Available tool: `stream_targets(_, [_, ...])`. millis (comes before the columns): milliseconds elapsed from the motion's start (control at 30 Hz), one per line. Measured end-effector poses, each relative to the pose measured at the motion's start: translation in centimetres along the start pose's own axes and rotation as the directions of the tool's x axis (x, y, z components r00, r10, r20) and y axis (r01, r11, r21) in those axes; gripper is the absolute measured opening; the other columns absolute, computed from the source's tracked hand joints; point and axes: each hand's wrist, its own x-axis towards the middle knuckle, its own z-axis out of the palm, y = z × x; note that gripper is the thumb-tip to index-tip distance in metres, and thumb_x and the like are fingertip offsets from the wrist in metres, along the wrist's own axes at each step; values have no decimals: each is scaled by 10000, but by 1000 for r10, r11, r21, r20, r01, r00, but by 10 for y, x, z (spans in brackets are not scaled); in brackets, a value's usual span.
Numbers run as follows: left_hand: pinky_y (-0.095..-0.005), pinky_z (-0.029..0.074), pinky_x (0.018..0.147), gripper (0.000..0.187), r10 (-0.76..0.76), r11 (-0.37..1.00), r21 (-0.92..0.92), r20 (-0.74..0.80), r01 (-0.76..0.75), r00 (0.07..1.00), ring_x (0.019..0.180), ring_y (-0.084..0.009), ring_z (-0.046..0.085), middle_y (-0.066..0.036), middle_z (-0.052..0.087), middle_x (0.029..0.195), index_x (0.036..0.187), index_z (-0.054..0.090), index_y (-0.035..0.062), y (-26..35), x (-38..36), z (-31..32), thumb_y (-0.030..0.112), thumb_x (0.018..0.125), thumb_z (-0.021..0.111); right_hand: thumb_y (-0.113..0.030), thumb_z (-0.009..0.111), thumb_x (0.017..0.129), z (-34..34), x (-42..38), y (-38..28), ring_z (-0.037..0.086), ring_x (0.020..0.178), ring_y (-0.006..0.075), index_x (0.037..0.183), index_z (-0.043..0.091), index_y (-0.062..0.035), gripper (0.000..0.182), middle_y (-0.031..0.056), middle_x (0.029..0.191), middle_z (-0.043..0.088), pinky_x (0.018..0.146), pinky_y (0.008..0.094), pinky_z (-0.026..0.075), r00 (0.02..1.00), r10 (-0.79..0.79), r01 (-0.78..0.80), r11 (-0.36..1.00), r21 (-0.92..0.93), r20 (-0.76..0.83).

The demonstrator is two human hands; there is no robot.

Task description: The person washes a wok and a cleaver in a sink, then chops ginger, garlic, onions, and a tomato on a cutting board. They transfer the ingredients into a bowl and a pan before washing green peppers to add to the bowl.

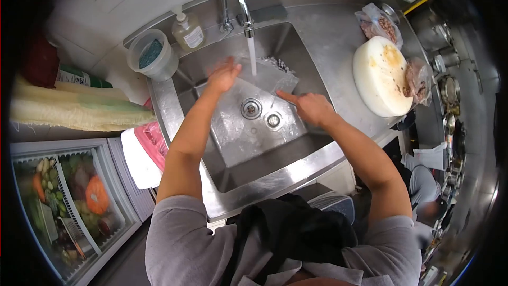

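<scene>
Water runs from the curved faucet (236,2) into the steel sink (238,148). Under the stream is a flat, pale, shiny thing (272,78); whether it is a blade or clear plastic I cannot tell. My right hand (313,108) is at its right side, the index finger stretched along its edge and the other fingers curled; what they hold is partly hidden. My left hand (224,76) is at its left end, left of the stream, with its fingers smeared by motion. Two round drain fittings (251,108) show in the sink floor below both hands.
A soap bottle (188,32) and a tub with a blue scrubber (159,61) stand at the sink's back left. On the right counter are a thick white round block (378,77) and plastic bags (378,24). Someone in grey (423,185) is at the right.
</scene>
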Motion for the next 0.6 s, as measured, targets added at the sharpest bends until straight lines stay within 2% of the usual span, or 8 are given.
stream_targets(33, [-638, 99, 1199, 696, 7, 1000, -4, -1, -7, 1000, 1537, -306, 163, -109, 262, 1641, 1583, 250, 113, 5, 0, 0, 534, 1036, 346, -65, 497, 862, 3, -8, 2, 690, 896, 376, 1538, 322, -423, 785, 195, 989, 708, 821, 496, 547, 1000, 9, -9, 1000, -7, -20])
stream_targets(100, [-636, 78, 1201, 713, -55, 993, -113, -228, 29, 972, 1537, -334, 148, -115, 229, 1651, 1586, 234, 94, 14, -3, 4, 530, 1035, 353, -56, 494, 857, 3, -17, 5, 693, 897, 368, 1538, 327, -419, 790, 189, 995, 708, 815, 492, 551, 999, 43, -43, 999, -10, 20])
stream_targets(167, [-622, 87, 1206, 722, 175, 984, 18, -278, -176, 944, 1537, -348, 135, -127, 210, 1655, 1584, 231, 79, 47, -9, 23, 533, 1035, 348, -47, 491, 851, 8, -17, 8, 696, 898, 360, 1538, 333, -415, 795, 182, 1001, 709, 809, 488, 555, 995, 78, -78, 997, 0, 61])
stream_targets(233, [-604, 102, 1212, 730, 386, 922, 50, -190, -384, 903, 1538, -365, 114, -133, 185, 1661, 1588, 219, 81, 98, -27, 24, 535, 1033, 352, -34, 484, 851, 19, -4, 14, 699, 904, 348, 1537, 333, -424, 803, 166, 1014, 711, 790, 480, 563, 999, 5, -3, 999, -37, 50])
stream_targets(333, [-590, 109, 1218, 742, 385, 922, 62, -38, -383, 922, 1538, -381, 84, -130, 137, 1672, 1595, 194, 86, 123, -19, 38, 547, 1032, 336, -31, 494, 888, 8, 8, -11, 708, 907, 330, 1539, 295, -455, 802, 147, 1003, 721, 788, 476, 567, 1000, -9, 9, 998, -65, 1])
stream_targets(400, [-613, 101, 1211, 734, 370, 927, -44, -44, -372, 928, 1541, -378, 70, -117, 103, 1680, 1605, 180, 124, 118, -3, 28, 559, 1030, 315, -33, 492, 890, 1, 8, -16, 710, 887, 325, 1538, 300, -454, 796, 144, 970, 718, 765, 476, 570, 1000, -14, 12, 996, -84, -18])
stream_targets(467, [-644, 98, 1198, 708, 252, 953, 171, 13, -251, 968, 1544, -368, 65, -120, 84, 1682, 1609, 185, 168, 116, -3, 8, 556, 1030, 310, -42, 496, 892, 7, 6, -12, 712, 844, 331, 1538, 301, -453, 790, 144, 934, 711, 739, 470, 573, 996, -64, 60, 996, -66, -65])
stream_targets(600, [-667, 107, 1186, 680, 161, 980, 120, 3, -160, 987, 1546, -361, 69, -132, 102, 1678, 1593, 246, 186, 94, 4, -6, 542, 1023, 354, -54, 501, 892, 10, -27, -3, 710, 840, 330, 1537, 301, -457, 787, 147, 912, 705, 756, 466, 571, 999, -19, 17, 999, -45, -33])
